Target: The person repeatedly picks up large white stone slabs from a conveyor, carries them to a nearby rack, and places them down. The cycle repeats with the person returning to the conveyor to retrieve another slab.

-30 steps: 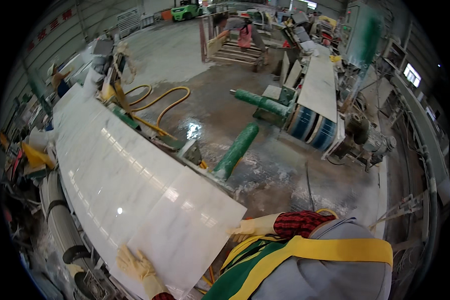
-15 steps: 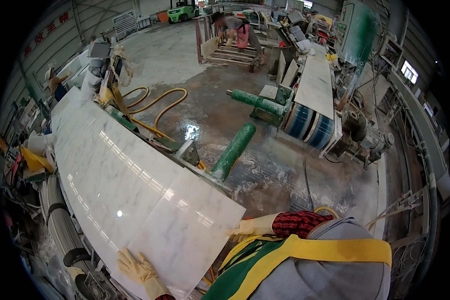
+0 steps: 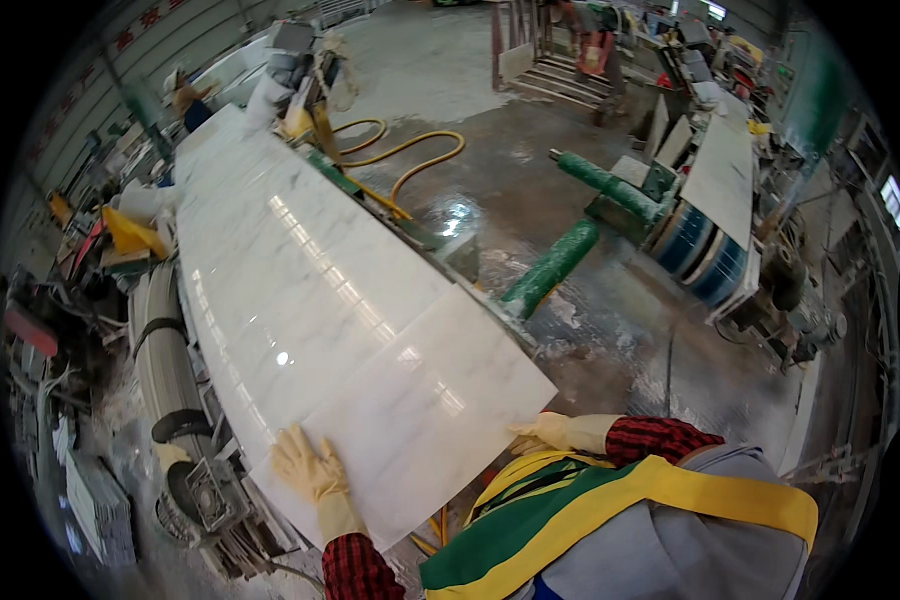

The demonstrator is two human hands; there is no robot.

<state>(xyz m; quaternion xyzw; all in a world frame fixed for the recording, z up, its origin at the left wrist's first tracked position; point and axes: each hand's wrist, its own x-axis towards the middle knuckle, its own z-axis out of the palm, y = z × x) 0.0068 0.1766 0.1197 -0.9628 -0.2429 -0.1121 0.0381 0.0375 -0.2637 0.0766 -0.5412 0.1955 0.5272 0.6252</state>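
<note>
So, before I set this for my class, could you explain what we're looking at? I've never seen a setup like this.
No robot here, just a person. The view comes from a wide fisheye camera on that person's head, so straight edges bend. In front lie a long white slab and a nearer white slab, with a seam between. The gloved left hand rests spread on the nearer white slab; the gloved right hand is at that slab's edge, its grip unclear.
</note>
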